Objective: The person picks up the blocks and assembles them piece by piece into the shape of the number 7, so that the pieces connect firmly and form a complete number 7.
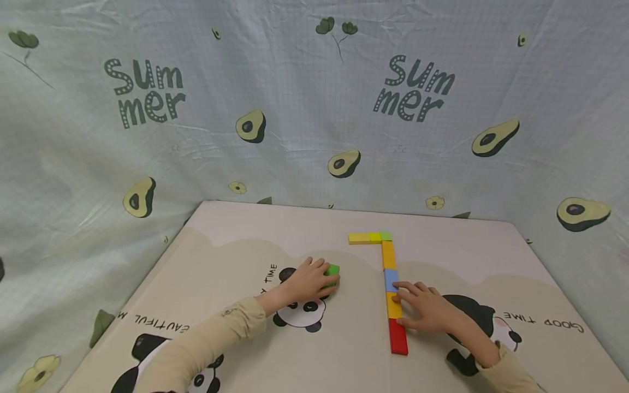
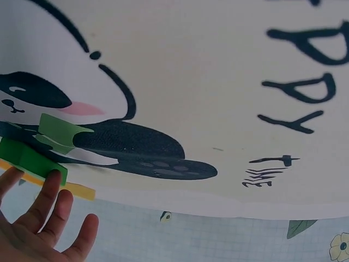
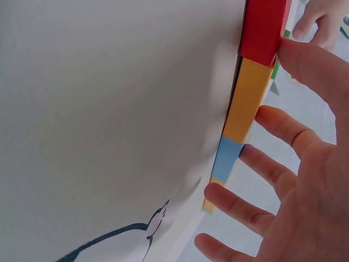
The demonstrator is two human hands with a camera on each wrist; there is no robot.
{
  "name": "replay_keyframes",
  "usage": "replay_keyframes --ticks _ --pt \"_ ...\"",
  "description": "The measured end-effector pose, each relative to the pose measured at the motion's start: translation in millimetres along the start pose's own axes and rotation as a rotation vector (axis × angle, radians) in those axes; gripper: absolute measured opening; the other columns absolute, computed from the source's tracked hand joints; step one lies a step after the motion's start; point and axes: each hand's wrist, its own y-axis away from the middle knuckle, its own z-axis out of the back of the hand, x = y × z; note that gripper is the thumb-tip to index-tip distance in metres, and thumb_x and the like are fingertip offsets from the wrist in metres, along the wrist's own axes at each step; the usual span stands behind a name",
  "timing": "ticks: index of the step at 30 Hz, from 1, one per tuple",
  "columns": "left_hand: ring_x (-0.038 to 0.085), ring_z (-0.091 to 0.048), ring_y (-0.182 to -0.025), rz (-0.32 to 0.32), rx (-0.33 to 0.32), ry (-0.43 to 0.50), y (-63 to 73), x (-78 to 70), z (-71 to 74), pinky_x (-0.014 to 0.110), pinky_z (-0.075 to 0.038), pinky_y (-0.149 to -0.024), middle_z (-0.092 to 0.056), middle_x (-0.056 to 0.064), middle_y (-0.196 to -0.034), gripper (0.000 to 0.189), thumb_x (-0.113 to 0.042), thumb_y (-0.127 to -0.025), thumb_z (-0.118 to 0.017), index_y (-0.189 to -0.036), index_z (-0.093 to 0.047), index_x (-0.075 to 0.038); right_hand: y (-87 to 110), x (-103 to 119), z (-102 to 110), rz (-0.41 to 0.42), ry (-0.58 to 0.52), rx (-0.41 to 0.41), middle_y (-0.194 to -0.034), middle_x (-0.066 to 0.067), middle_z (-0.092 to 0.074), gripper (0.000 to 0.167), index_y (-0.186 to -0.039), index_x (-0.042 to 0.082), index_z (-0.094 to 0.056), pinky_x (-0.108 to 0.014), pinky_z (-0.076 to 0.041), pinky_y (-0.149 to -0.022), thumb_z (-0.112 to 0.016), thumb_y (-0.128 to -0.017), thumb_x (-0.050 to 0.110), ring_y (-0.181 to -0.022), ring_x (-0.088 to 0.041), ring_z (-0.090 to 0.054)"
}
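My left hand (image 1: 310, 283) holds a green block (image 1: 333, 271) over the printed panda left of the block row; in the left wrist view, fingertips lie against the green block's side. My right hand (image 1: 426, 309) has its fingers spread along the right side of the row. Its thumb is at the red block (image 1: 398, 337), with other fingertips at the orange-yellow block (image 3: 248, 98) and the blue block (image 3: 227, 158). Beyond the blue block lie another orange-yellow block (image 1: 388, 254), a light green block (image 1: 385, 236), and two yellow blocks, one small (image 1: 375, 238) and one longer (image 1: 359, 238), turning left.
The blocks lie on a table covered with a panda-print cloth (image 1: 344, 360). Behind it hangs a pale curtain (image 1: 295, 82) printed with avocados and lettering. The table's far edge runs just beyond the corner of the row.
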Motion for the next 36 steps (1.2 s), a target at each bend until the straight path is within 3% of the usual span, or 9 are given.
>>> replay_keyframes --ticks 18,28,36 --pt "0.016 -0.045 -0.079 0.045 -0.078 -0.058 -7.1 -7.8 -7.1 0.031 -0.040 -0.065 -0.053 0.004 -0.088 0.018 -0.039 -0.090 -0.046 -0.103 -0.049 -0.027 -1.9 2 3 -0.005 0.004 -0.008 -0.132 -0.007 -0.043 0.037 -0.102 0.023 -0.055 -0.056 -0.040 -0.081 -0.063 -0.075 0.048 -0.107 -0.029 -0.044" --pt "0.018 -0.045 -0.081 0.036 -0.043 -0.044 -5.7 -8.5 -8.2 0.031 -0.040 -0.067 -0.052 0.005 -0.092 0.024 -0.032 -0.088 -0.049 -0.111 -0.046 -0.027 -2.2 1 2 -0.030 -0.007 0.028 -0.133 -0.006 -0.042 0.036 -0.103 0.023 -0.055 -0.055 -0.038 -0.084 -0.064 -0.075 0.045 -0.108 -0.028 -0.043" --pt "0.016 -0.043 -0.081 0.066 0.001 -0.147 -7.0 -10.9 -6.8 0.028 -0.038 -0.066 -0.052 0.004 -0.096 0.039 -0.036 -0.086 -0.051 -0.119 -0.045 -0.015 -1.0 4 5 -0.015 0.005 0.019 -0.132 -0.007 -0.043 0.036 -0.102 0.022 -0.055 -0.055 -0.039 -0.081 -0.065 -0.075 0.043 -0.107 -0.029 -0.044"
